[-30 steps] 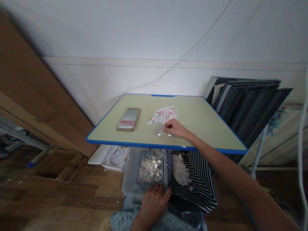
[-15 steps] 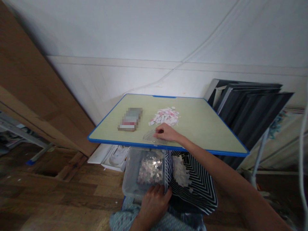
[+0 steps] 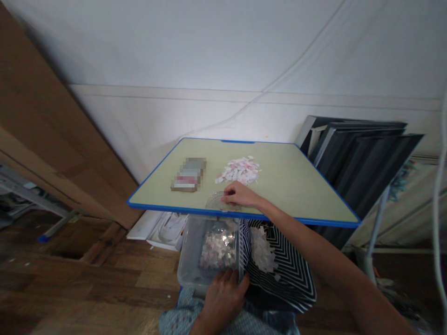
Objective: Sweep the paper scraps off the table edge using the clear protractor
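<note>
My right hand [image 3: 240,194] pinches a clear half-round protractor [image 3: 213,200] lying at the near edge of the table [image 3: 293,186]. Just beyond the fingers is a loose pile of white and pink pieces [image 3: 240,170]. Below the table, my left hand [image 3: 226,293] is closed over the near right corner of a translucent plastic tub [image 3: 190,260], where the edge of a black-and-white striped bag [image 3: 293,265] meets it. Small shiny pieces [image 3: 219,246] fill part of the tub. More pale pieces [image 3: 263,251] lie in the bag.
A blurred-out box-like item [image 3: 189,175] rests on the table's left side. Dark flat panels [image 3: 359,158] lean against the wall at right. An open white box [image 3: 167,230] sits on the wooden floor at left, beside a brown wooden panel [image 3: 70,121].
My right hand and the protractor have shifted very slightly left along the table edge. The left hand keeps its hold on the tub's rim.
</note>
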Motion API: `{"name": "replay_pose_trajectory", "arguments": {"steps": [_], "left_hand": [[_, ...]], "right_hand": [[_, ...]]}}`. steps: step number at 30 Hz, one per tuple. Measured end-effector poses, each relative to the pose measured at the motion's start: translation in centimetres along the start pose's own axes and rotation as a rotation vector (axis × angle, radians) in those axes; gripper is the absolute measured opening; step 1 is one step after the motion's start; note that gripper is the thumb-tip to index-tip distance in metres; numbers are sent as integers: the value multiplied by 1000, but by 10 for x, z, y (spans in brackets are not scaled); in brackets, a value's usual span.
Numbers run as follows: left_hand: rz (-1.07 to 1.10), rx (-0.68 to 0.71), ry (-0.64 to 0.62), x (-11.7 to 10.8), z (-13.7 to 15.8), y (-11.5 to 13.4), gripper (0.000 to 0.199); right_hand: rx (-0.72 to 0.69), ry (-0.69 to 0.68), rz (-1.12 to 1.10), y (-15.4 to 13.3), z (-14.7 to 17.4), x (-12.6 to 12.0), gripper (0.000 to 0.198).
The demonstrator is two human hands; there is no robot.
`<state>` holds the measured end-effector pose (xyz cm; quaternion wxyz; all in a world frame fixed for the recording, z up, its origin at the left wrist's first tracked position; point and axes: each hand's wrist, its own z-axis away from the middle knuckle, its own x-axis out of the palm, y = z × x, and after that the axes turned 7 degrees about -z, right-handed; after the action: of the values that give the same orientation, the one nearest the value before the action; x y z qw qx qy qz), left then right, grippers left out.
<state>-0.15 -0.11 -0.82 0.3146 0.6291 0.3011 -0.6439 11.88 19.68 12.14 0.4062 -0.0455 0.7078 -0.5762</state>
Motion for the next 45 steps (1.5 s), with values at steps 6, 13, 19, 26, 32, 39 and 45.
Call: {"name": "replay_pose_trajectory", "arguments": {"steps": [6, 13, 19, 26, 32, 39, 45], "left_hand": [[-7, -4, -26, -1, 1, 0, 40], [-15, 0, -64, -8, 1, 2, 35], [-1, -7, -55, -10, -1, 2, 36], [19, -13, -86, -8, -1, 1, 41], [16, -26, -99, -6, -3, 0, 40], [29, -29, -28, 3, -1, 0, 39], [22, -23, -28, 2, -1, 1, 40]], "right_hand": [[-1, -28, -28, -1, 0, 0, 30], [0, -5, -47, 1, 15, -16, 29], [57, 155, 31, 25, 59, -58, 34], [93, 173, 83, 31, 101, -64, 37], [83, 156, 92, 26, 104, -59, 38], [78, 103, 70, 18, 114, -60, 35], [54, 278, -30, 31, 107, -81, 47]]}}
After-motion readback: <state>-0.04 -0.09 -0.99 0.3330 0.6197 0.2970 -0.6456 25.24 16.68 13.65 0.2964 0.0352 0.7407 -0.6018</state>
